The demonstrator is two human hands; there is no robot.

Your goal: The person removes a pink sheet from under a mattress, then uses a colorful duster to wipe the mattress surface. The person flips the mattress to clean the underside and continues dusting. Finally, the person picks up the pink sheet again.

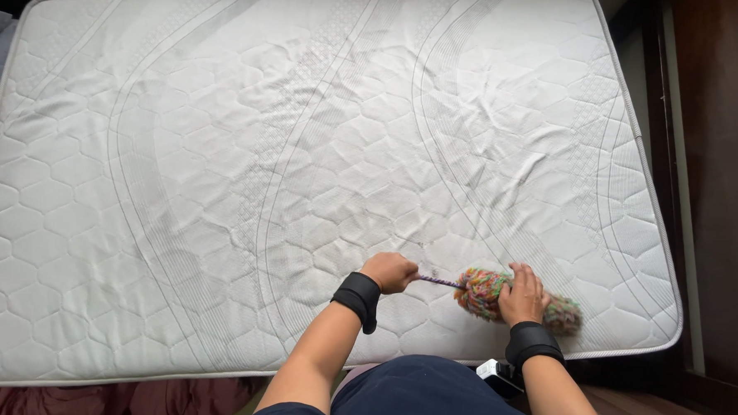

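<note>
My left hand fists the duster handle; right hand presses its fluffy head, steadying it on the mattress.

Head camera: looks steeply down, close above mattress near edge.

Soft, even daylight, faint shadows in the mattress creases, sharp focus, slightly bowed edges.
</note>
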